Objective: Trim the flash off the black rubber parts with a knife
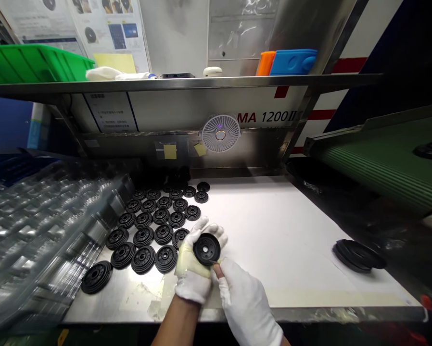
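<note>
My left hand (pixel 193 269), in a white glove, is closed on a round black plastic disc (pixel 206 249) with a raised rim and a small centre hole. Close to the disc's lower edge, my right hand (pixel 243 300), also gloved, has thumb and finger pinched together. A bare fingertip shows through that glove. Something thin sticks out of the pinch toward the rim, too small to name. Left of my hands, several similar ridged black discs (pixel 143 259) lie in rows on the bench.
Clear plastic trays (pixel 57 226) are stacked at the left. A few black discs (pixel 358 254) lie at the bench's right end, beside a green conveyor belt (pixel 378 154). A small fan (pixel 221 133) is mounted at the back under a metal shelf (pixel 187 84) holding a green bin (pixel 35 63).
</note>
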### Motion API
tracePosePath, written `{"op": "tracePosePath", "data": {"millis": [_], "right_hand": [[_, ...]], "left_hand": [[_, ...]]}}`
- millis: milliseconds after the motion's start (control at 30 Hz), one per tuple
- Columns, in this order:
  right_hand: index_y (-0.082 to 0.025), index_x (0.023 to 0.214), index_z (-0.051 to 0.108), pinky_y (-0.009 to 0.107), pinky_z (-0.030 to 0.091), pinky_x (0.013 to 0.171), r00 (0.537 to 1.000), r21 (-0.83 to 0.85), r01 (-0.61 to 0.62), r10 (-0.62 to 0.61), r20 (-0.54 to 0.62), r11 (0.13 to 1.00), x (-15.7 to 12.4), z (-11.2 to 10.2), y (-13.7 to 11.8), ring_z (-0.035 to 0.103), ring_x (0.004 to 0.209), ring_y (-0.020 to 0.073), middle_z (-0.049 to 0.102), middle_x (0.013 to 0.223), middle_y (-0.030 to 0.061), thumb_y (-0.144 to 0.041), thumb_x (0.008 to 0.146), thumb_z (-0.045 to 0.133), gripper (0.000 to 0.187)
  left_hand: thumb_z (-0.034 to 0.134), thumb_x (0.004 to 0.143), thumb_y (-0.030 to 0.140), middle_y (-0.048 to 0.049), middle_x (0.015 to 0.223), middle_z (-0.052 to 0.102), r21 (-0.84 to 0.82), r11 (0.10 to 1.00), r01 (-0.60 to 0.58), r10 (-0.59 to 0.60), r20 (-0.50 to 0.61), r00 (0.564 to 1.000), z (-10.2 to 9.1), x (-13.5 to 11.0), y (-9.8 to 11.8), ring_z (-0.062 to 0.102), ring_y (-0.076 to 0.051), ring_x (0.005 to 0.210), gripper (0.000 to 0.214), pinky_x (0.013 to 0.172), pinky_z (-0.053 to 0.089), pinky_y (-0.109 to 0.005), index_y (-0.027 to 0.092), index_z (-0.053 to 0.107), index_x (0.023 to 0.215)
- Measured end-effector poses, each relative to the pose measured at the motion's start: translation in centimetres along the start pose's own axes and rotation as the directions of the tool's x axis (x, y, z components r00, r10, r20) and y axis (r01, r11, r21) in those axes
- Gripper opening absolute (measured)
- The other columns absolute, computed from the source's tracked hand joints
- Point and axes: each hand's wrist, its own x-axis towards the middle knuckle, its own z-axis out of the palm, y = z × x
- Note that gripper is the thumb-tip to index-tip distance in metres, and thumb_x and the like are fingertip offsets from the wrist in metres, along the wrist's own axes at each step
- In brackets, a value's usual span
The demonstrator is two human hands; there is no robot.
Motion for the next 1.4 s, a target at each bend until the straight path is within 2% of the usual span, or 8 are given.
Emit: {"op": "tracePosePath", "data": {"millis": [100, 267, 400, 600, 767, 1033, 1267, 1400], "right_hand": [[-0.023, 0.077, 0.052, 0.027, 0.035, 0.052, 1.000, -0.017, -0.002, 0.002, -0.021, 1.000, 0.0, -0.4, 0.7, 0.054, 0.057, 0.0172, 0.059, 0.067, 0.0009, -0.027, 0.087, 0.031, 0.024], [-0.023, 0.074, 0.050, 0.026, 0.035, 0.050, 0.999, -0.055, -0.034, 0.033, -0.021, 0.998, -0.4, -0.1, 0.8, 0.054, 0.054, 0.0168, 0.058, 0.063, 0.0006, -0.033, 0.089, 0.029, 0.028], [-0.023, 0.074, 0.051, 0.026, 0.035, 0.050, 1.000, -0.017, -0.003, 0.003, -0.022, 1.000, -0.4, 0.2, 0.2, 0.055, 0.055, 0.0170, 0.059, 0.063, 0.0009, -0.031, 0.089, 0.027, 0.030], [-0.023, 0.074, 0.051, 0.027, 0.037, 0.050, 1.000, -0.016, -0.019, 0.019, -0.016, 1.000, -0.4, -0.2, 0.7, 0.055, 0.056, 0.0177, 0.060, 0.067, 0.0014, -0.031, 0.089, 0.027, 0.029], [-0.023, 0.072, 0.050, 0.027, 0.038, 0.048, 1.000, -0.025, -0.024, 0.024, -0.015, 0.999, -0.8, 0.3, 1.1, 0.055, 0.053, 0.0181, 0.059, 0.063, 0.0018, -0.034, 0.089, 0.027, 0.031], [-0.023, 0.073, 0.051, 0.025, 0.037, 0.047, 1.000, 0.028, 0.019, -0.019, -0.023, 0.999, -1.0, 0.6, 0.5, 0.055, 0.052, 0.0165, 0.060, 0.062, 0.0003, -0.029, 0.088, 0.028, 0.028], [-0.024, 0.075, 0.050, 0.026, 0.043, 0.056, 0.996, 0.243, -0.080, 0.085, -0.010, 0.967, -0.3, -0.8, 1.2, 0.056, 0.060, 0.0167, 0.057, 0.065, -0.0003, -0.038, 0.091, 0.026, 0.032], [-0.024, 0.096, 0.053, 0.028, 0.046, 0.056, 0.978, 0.102, -0.175, 0.185, -0.098, 0.979, 0.8, -3.3, 3.9, 0.057, 0.063, 0.0175, 0.059, 0.078, 0.0018, -0.041, 0.088, 0.034, 0.027]], "left_hand": [[0.051, 0.073, 0.021, -0.0113, 0.080, 0.061, 0.050, 0.994, 0.095, -0.095, 0.008, 0.995, 0.0, -0.4, 0.2, 0.059, -0.024, 0.077, 0.022, 0.066, 0.049, -0.040, 0.013, 0.059, 0.093], [0.059, 0.073, 0.021, -0.0016, 0.065, 0.055, -0.009, 1.000, 0.011, -0.012, -0.048, 0.999, 0.4, 0.2, -0.6, 0.054, -0.013, 0.061, 0.006, 0.058, 0.047, -0.026, 0.016, 0.058, 0.076], [0.059, 0.073, 0.018, 0.0001, 0.068, 0.055, -0.040, 0.994, -0.100, 0.098, -0.060, 0.993, 0.5, 0.3, -0.9, 0.055, -0.011, 0.065, 0.006, 0.067, 0.048, -0.027, 0.018, 0.058, 0.079], [0.053, 0.073, 0.020, -0.0069, 0.074, 0.058, 0.077, 0.993, 0.093, -0.095, 0.014, 0.995, 0.1, -0.6, -0.1, 0.058, -0.022, 0.075, 0.017, 0.065, 0.049, -0.038, 0.014, 0.058, 0.088], [0.059, 0.073, 0.017, -0.0010, 0.066, 0.054, -0.047, 0.998, 0.030, -0.032, -0.055, 0.998, 0.3, 0.0, -0.6, 0.054, -0.012, 0.063, 0.004, 0.061, 0.048, -0.026, 0.015, 0.057, 0.075], [0.059, 0.073, 0.016, -0.0001, 0.065, 0.053, -0.111, 0.993, -0.034, 0.023, -0.101, 0.995, 0.6, 0.3, -0.5, 0.054, -0.012, 0.061, 0.002, 0.062, 0.049, -0.027, 0.016, 0.057, 0.072], [0.055, 0.077, 0.019, -0.0011, 0.067, 0.055, -0.171, 0.985, 0.023, -0.028, -0.027, 0.999, 0.3, 0.4, 0.1, 0.056, -0.013, 0.067, 0.009, 0.075, 0.049, -0.034, 0.016, 0.058, 0.069], [0.055, 0.077, 0.019, -0.0023, 0.071, 0.058, -0.134, 0.991, -0.014, 0.009, -0.040, 0.999, 0.6, 0.1, 0.2, 0.058, -0.015, 0.072, 0.009, 0.081, 0.048, -0.038, 0.015, 0.060, 0.070]]}}
